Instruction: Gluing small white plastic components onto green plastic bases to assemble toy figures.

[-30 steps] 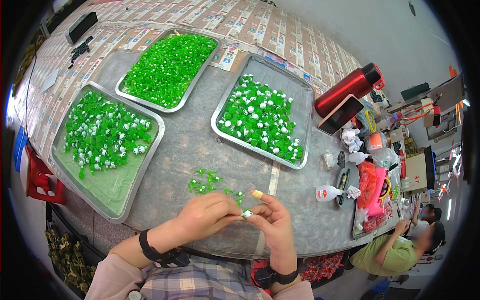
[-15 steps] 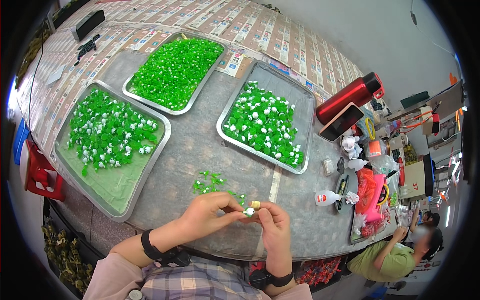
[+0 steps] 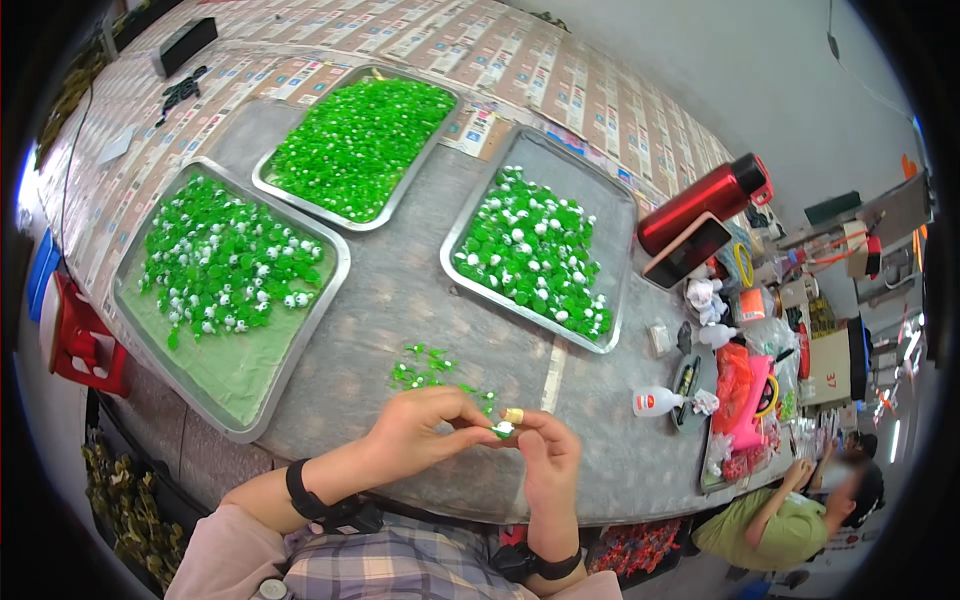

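Note:
Near the table's front edge my left hand (image 3: 425, 428) pinches a small green-and-white plastic piece (image 3: 502, 430) between thumb and fingertips. My right hand (image 3: 550, 455) meets it from the other side, its thumb and index finger closed at the same piece. A yellowish wrap (image 3: 513, 415) covers the tip of the right index finger. The fingertips partly hide the piece, so its full shape cannot be made out. Just beyond my left hand, a loose scatter of small green pieces with white spots (image 3: 422, 368) lies on the grey table top (image 3: 390, 290).
A metal tray (image 3: 335, 285) of green-and-white pieces stands left, another tray (image 3: 384, 222) of small green pieces behind it, a third tray (image 3: 618, 335) right. Beyond are a red flask (image 3: 690, 210), phone (image 3: 688, 250), white bottle (image 3: 655, 400) and pink glue gun (image 3: 750, 405). A person (image 3: 775, 525) sits right.
The piece has turned a little between my fingertips: less of its white ball shows and more green beneath. Both hands stay almost in place, and the whole view has shifted slightly.

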### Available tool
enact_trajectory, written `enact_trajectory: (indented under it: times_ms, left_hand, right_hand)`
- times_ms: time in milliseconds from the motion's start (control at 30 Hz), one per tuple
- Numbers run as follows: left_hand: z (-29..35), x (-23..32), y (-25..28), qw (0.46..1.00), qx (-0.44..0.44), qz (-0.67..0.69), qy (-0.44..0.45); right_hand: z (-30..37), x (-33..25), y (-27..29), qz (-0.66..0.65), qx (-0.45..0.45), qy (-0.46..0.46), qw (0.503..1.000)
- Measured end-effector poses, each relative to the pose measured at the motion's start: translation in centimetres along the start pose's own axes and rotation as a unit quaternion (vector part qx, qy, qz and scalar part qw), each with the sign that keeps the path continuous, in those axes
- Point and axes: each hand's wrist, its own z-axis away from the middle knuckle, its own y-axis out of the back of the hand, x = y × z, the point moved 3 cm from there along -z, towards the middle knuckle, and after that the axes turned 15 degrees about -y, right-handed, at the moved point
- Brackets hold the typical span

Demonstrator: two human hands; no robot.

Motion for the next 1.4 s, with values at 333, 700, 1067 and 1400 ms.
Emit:
enact_trajectory:
  times_ms: [333,700,1067,1400]
  left_hand:
    - [1.7,0.4,2.1,0.993,0.086,0.074,-0.042]
    - [8.2,1.4,9.9,0.909,0.336,0.245,-0.007]
    - [10.4,3.8,16.1,0.814,0.471,-0.328,-0.093]
    - [6.0,-0.4,2.1,0.968,0.165,-0.118,-0.149]
  right_hand:
    - [0.6,-0.6,-2.0,0.160,0.130,0.051,0.977]
    - [0.1,1.1,-3.2,0.268,0.207,0.210,0.917]
    - [-0.4,1.4,-3.6,0.268,0.197,0.270,0.904]
    - [0.7,1.1,-4.3,0.431,0.189,0.445,0.762]
